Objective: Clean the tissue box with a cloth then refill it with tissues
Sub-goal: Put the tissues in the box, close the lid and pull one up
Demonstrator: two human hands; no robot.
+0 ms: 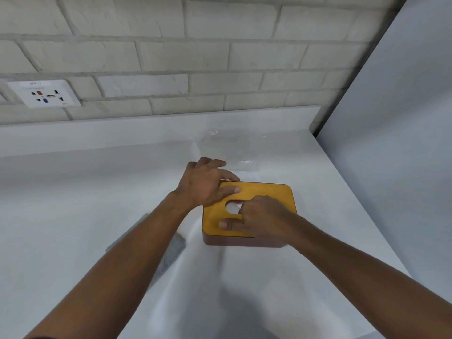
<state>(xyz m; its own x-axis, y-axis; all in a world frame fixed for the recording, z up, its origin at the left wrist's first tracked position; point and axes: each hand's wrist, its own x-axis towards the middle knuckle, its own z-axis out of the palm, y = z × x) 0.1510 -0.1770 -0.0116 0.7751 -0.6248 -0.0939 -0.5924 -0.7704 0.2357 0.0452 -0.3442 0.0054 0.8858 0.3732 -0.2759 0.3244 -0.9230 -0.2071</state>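
The left hand lies flat, fingers spread, on the far-left corner of the rectangular yellow-topped brown tissue box. The right hand curls its fingers into the oval opening at the white tissue; grip on it cannot be determined. The box stands on the white countertop, near a grey cloth.

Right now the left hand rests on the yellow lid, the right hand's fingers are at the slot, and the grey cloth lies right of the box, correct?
Not quite: the head view shows the grey cloth left of the tissue box, partly under the left forearm. The left hand on the lid and the right hand at the slot are as you say.
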